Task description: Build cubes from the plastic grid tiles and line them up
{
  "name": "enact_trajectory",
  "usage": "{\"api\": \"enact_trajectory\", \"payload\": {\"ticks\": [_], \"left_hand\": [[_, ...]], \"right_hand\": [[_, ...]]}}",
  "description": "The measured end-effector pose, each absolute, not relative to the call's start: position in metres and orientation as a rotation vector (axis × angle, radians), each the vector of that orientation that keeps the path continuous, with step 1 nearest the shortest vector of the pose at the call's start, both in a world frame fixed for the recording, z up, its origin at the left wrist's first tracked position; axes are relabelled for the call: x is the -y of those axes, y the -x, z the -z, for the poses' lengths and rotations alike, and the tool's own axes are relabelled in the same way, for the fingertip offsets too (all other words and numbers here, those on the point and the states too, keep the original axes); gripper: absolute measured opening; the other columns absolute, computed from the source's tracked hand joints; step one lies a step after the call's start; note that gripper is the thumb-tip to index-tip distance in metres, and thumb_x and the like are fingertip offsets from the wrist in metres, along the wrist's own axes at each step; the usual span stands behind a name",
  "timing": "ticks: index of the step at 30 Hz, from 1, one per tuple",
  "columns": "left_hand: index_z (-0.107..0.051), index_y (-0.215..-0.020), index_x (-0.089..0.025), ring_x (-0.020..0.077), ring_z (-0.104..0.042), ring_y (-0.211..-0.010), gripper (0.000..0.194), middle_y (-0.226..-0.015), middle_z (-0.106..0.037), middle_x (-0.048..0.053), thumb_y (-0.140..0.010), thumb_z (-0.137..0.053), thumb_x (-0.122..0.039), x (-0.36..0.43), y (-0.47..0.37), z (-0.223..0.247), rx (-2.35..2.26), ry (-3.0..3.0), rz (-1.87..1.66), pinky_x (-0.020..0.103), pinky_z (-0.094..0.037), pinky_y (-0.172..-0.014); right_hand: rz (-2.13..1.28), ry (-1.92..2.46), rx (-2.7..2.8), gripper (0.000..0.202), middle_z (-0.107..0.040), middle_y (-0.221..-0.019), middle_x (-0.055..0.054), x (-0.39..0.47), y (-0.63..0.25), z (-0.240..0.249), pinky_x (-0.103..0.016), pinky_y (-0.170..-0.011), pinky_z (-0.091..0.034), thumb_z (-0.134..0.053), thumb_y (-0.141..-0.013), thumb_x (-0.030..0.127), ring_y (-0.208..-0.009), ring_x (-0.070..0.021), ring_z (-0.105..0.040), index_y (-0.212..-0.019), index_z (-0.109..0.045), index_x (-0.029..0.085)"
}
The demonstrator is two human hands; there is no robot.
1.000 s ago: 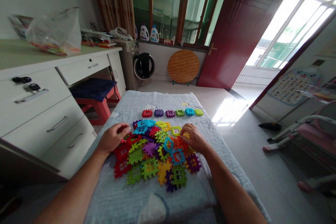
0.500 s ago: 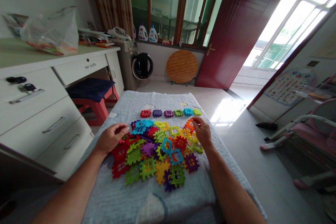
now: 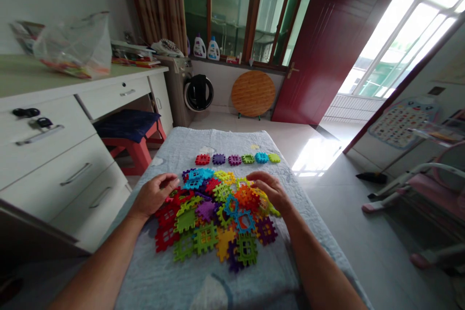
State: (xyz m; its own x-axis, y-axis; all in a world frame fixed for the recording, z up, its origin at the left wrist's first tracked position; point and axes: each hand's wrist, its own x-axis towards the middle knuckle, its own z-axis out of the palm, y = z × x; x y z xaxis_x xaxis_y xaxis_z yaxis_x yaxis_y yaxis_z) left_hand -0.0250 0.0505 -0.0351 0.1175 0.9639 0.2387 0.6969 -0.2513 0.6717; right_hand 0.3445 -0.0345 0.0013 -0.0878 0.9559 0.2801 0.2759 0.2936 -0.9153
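A heap of coloured notched plastic tiles (image 3: 205, 210) lies on the blue-grey cloth. My left hand (image 3: 154, 194) rests at its left edge beside the red tiles (image 3: 167, 215), fingers loosely curved with a gap to the thumb and nothing seen between them. Over the right side of the heap is my right hand (image 3: 271, 189), its fingers reaching left and apart from the thumb. Just below those fingers an orange tile (image 3: 247, 197) sits on the heap. Behind the heap runs a row of separate pieces, from a red one (image 3: 202, 159) to a yellow-green one (image 3: 274, 158).
The cloth-covered table (image 3: 174, 283) fills the lower middle. White drawers (image 3: 76, 169) and a red stool (image 3: 140, 155) with a dark cushion stand left. A round wooden board (image 3: 253, 93) leans by the far wall; a pink chair (image 3: 432, 186) stands right.
My right hand has moved left across the heap from its right back edge. The orange tile that was at its fingertips now lies farther left, over the red tile. My left hand has barely moved.
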Motion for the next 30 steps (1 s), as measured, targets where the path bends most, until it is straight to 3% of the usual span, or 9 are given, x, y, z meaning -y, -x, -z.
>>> {"api": "enact_trajectory", "payload": {"ticks": [3, 7, 10, 15, 22, 30], "left_hand": [[-0.066, -0.097, -0.02, 0.0231, -0.066, -0.092, 0.048, -0.098, -0.072, 0.006, -0.074, -0.052, -0.06, -0.051, 0.026, 0.036, -1.6, -1.998, -0.906, 0.029, -0.049, -0.085], [-0.065, -0.099, -0.019, 0.0234, -0.066, -0.091, 0.05, -0.098, -0.072, 0.006, -0.074, -0.052, -0.06, -0.052, 0.026, 0.035, -1.59, -1.974, -0.863, 0.03, -0.05, -0.083], [-0.066, -0.099, -0.02, 0.0234, -0.066, -0.09, 0.049, -0.097, -0.072, 0.006, -0.074, -0.052, -0.059, -0.052, 0.026, 0.035, -1.587, -1.984, -0.869, 0.03, -0.049, -0.083], [-0.065, -0.098, -0.019, 0.0224, -0.066, -0.088, 0.049, -0.096, -0.072, 0.005, -0.074, -0.052, -0.06, -0.052, 0.027, 0.036, -1.584, -1.98, -0.863, 0.029, -0.049, -0.081], [-0.064, -0.099, -0.019, 0.0224, -0.065, -0.09, 0.048, -0.097, -0.071, 0.005, -0.075, -0.052, -0.059, -0.052, 0.028, 0.038, -1.578, -1.989, -0.859, 0.029, -0.048, -0.084], [-0.065, -0.098, -0.02, 0.0227, -0.065, -0.09, 0.047, -0.096, -0.072, 0.005, -0.075, -0.052, -0.058, -0.051, 0.025, 0.035, -1.587, -1.998, -0.861, 0.029, -0.048, -0.083]], "right_hand": [[-0.717, 1.277, 1.357, 0.028, -0.067, -0.091, -0.006, 0.025, -0.362, 0.006, -0.034, -0.075, -0.049, -0.045, -0.086, 0.037, -0.081, -0.018, -0.062, -0.096, -0.063, 0.019], [-0.267, 1.675, 1.466, 0.021, -0.067, -0.085, -0.005, 0.011, -0.388, 0.025, -0.037, -0.079, -0.045, -0.055, -0.077, 0.034, -0.078, -0.0194, -0.058, -0.087, -0.065, 0.019], [-0.152, 1.846, 1.663, 0.024, -0.065, -0.087, -0.006, 0.007, -0.395, 0.035, -0.037, -0.08, -0.043, -0.063, -0.072, 0.037, -0.079, -0.0205, -0.056, -0.088, -0.068, 0.02], [-0.157, 1.878, 1.803, 0.032, -0.063, -0.089, -0.006, 0.008, -0.391, 0.036, -0.038, -0.082, -0.042, -0.067, -0.07, 0.04, -0.084, -0.022, -0.056, -0.095, -0.068, 0.02], [-0.327, 1.688, 1.76, 0.038, -0.06, -0.096, -0.005, 0.01, -0.39, 0.035, -0.033, -0.078, -0.047, -0.061, -0.07, 0.023, -0.08, -0.0165, -0.057, -0.108, -0.061, 0.018], [-0.297, 1.686, 1.735, 0.033, -0.062, -0.092, -0.004, 0.009, -0.389, 0.041, -0.031, -0.075, -0.046, -0.049, -0.07, 0.012, -0.075, -0.0143, -0.057, -0.098, -0.063, 0.018]]}}
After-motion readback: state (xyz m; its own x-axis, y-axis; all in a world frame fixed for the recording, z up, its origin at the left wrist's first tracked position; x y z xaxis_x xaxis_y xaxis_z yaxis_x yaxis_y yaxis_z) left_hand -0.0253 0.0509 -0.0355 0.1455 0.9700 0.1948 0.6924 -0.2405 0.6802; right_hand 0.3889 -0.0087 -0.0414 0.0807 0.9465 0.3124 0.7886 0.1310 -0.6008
